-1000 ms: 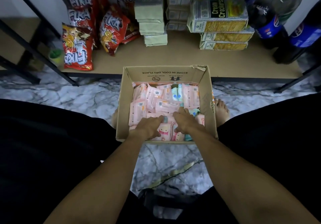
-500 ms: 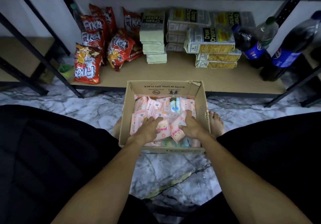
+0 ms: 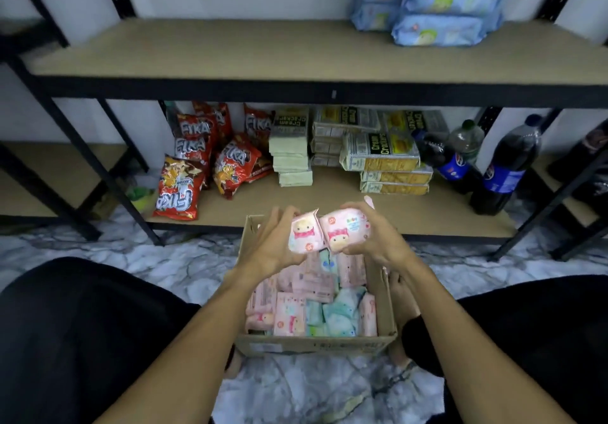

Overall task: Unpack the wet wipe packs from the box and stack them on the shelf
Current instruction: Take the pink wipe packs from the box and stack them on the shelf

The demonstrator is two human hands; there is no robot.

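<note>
The open cardboard box [image 3: 316, 346] stands on the marble floor between my knees, holding several pink and teal wet wipe packs [image 3: 324, 308]. Above its far end, my left hand [image 3: 268, 244] grips one pink wet wipe pack [image 3: 302, 232] and my right hand [image 3: 378, 236] grips another pink pack [image 3: 345, 229]; the two packs touch side by side. The upper shelf board [image 3: 230, 51] is bare on its left and middle, with a pile of blue wet wipe packs [image 3: 434, 5] at its back right.
The lower shelf [image 3: 329, 203] carries red snack bags [image 3: 197, 167], cream cracker packs [image 3: 378, 153] and dark soda bottles [image 3: 503, 167]. Black shelf posts slant down at left and right. My dark-clothed knees flank the box.
Both hands have lifted out of the box, each with a pink pack, and risen toward the shelves. The view has tilted up, so the upper shelf now shows.
</note>
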